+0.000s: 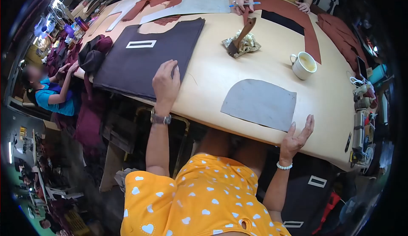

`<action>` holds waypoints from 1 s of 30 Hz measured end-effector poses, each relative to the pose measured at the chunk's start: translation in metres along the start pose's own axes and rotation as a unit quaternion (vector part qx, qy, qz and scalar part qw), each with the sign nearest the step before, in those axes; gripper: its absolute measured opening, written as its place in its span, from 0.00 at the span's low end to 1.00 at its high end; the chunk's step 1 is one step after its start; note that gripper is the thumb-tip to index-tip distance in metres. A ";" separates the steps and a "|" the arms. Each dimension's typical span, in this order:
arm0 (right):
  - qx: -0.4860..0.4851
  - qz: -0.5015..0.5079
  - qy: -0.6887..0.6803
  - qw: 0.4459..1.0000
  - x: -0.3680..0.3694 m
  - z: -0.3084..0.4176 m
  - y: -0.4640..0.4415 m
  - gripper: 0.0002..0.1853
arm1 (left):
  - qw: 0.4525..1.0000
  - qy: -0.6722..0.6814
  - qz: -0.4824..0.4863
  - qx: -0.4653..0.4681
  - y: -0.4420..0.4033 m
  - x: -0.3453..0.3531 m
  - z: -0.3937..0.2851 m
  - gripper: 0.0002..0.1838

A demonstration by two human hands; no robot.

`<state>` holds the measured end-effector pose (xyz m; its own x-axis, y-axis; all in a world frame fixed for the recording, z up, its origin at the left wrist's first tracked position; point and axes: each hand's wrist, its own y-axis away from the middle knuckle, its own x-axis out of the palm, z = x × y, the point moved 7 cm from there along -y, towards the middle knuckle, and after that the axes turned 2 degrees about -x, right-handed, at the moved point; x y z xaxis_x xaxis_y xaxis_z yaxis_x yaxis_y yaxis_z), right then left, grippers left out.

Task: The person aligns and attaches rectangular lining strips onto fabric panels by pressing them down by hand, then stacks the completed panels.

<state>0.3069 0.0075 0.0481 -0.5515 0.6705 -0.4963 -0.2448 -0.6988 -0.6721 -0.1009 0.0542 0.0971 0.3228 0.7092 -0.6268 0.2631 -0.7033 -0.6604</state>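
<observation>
My left hand (166, 83) rests at the right edge of a stack of dark fabric pieces (170, 45), its fingers stretched out and slightly bent, holding nothing. A white rectangular frame shape (141, 44) lies on that stack. My right hand (296, 139) is at the table's front edge, thumb and fingers apart, beside the lower right corner of a grey template (260, 102) with one rounded side. Whether the thumb touches the template I cannot tell. Farther back, a wooden-handled brush (244, 35) leans on a crumpled lump (250, 45).
A white cup (304, 65) with pale contents stands right of the brush. Across the table, another person's hand (244, 1) holds a blue pen (250, 3) over rust-coloured fabric (312, 40). A large pale template (199, 0) lies at the back. A co-worker (57, 93) sits at left.
</observation>
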 end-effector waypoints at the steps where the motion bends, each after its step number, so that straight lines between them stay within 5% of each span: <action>1: 0.003 0.002 0.006 1.000 0.001 -0.001 -0.001 0.29 | 1.000 -0.013 0.027 0.000 -0.007 0.011 0.008 0.10; 7: -0.009 0.004 0.052 0.999 0.007 0.001 -0.001 0.29 | 0.976 -0.141 0.167 0.009 -0.014 0.068 0.040 0.13; 19: -0.002 0.017 0.053 0.998 0.009 0.004 -0.001 0.29 | 0.966 -0.193 0.159 0.056 -0.018 0.075 0.036 0.07; 25: -0.005 0.013 0.051 0.999 0.009 0.000 0.000 0.28 | 0.985 -0.112 0.120 -0.052 -0.028 0.061 0.048 0.12; 30: -0.007 0.011 0.064 0.998 0.010 -0.002 0.002 0.27 | 0.951 0.105 0.195 -0.216 -0.028 0.068 0.103 0.14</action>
<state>0.3026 0.0133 0.0413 -0.4506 0.6823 -0.5756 -0.2232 -0.7104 -0.6674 -0.1802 0.1267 0.0305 0.6355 0.3965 -0.6625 0.4199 -0.8976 -0.1344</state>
